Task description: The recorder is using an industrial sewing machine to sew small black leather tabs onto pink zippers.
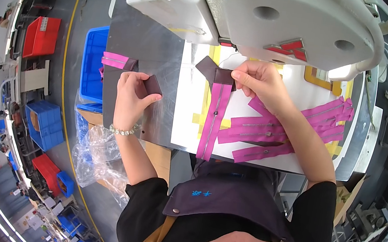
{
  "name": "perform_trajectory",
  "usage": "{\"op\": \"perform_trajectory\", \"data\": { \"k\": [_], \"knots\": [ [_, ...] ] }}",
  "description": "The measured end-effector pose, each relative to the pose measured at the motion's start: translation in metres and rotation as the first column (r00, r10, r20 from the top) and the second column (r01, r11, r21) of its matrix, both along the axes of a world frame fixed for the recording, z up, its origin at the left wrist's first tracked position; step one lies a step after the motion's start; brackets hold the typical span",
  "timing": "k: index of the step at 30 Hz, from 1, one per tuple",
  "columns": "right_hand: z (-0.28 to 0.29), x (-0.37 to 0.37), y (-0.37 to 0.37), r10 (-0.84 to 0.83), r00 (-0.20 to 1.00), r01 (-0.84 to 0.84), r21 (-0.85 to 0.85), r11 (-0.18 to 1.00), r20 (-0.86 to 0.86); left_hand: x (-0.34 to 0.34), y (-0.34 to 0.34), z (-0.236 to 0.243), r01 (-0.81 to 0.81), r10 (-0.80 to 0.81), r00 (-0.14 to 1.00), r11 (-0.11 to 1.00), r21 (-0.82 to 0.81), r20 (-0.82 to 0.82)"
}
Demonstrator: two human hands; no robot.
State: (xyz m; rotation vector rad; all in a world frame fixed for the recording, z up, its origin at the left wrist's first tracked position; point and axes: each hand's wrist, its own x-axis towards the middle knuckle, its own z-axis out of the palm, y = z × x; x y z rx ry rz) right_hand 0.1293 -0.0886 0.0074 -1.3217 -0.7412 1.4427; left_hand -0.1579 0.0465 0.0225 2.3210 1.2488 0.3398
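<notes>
Machine and zippers near right hand, closed on tab; left hand's grip around patch

Before you, the magenta zippers look like matt woven cloth with shiny metallic teeth, and the dark brown patch at the end of one has a smooth, leather-like face. Your grey worktop appears smooth and metallic, finely scratched, beneath a smooth white sheet, while the machine above wears pebbled, lightly glossy paint. Beside you, the clear wrapping is crinkled, glossy plastic, and your dark apron is matt cloth.
</notes>
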Motion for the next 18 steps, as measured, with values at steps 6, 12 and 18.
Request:
{"op": "perform_trajectory", "data": {
  "k": [6,12,18],
  "knots": [
    [-0.002,0.003,0.001,0.019,1.0,-0.019,0.018,1.0,0.006,0.007,0.009,0.005,-0.046,0.045,0.999,0.975,-0.218,-0.009],
    [-0.004,0.002,0.0,0.02,1.0,-0.02,0.017,1.0,0.013,0.013,-0.005,0.002,-0.015,0.013,1.0,0.971,-0.239,-0.01],
    [0.004,-0.002,-0.006,0.025,0.997,-0.029,-0.053,0.998,-0.078,0.033,-0.037,-0.001,0.14,0.031,0.934,0.884,-0.446,0.356]
  ]
}}
